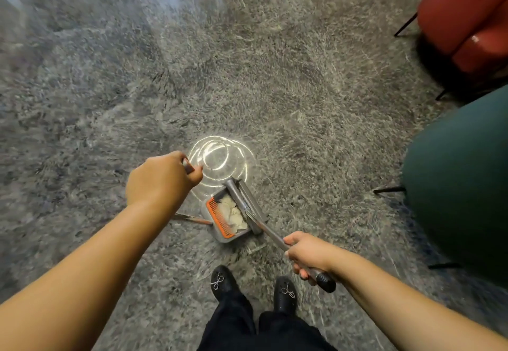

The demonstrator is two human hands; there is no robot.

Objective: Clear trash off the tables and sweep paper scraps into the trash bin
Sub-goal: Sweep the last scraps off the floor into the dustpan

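Observation:
A grey dustpan (220,236) with an orange comb edge (220,217) sits low over the grey speckled floor, holding several pale paper scraps (232,214). My left hand (162,177) grips the top of the dustpan's long handle. My right hand (309,254) grips the metal broom handle (270,233), whose black end cap (325,282) sticks out behind my fingers. The broom head (247,205) lies along the right side of the dustpan, against the scraps.
A red chair (467,17) stands at the upper right and a dark green chair (461,194) at the right, both on thin black legs. My black shoes (225,284) are just behind the dustpan. A bright light reflection (220,158) shines on the floor.

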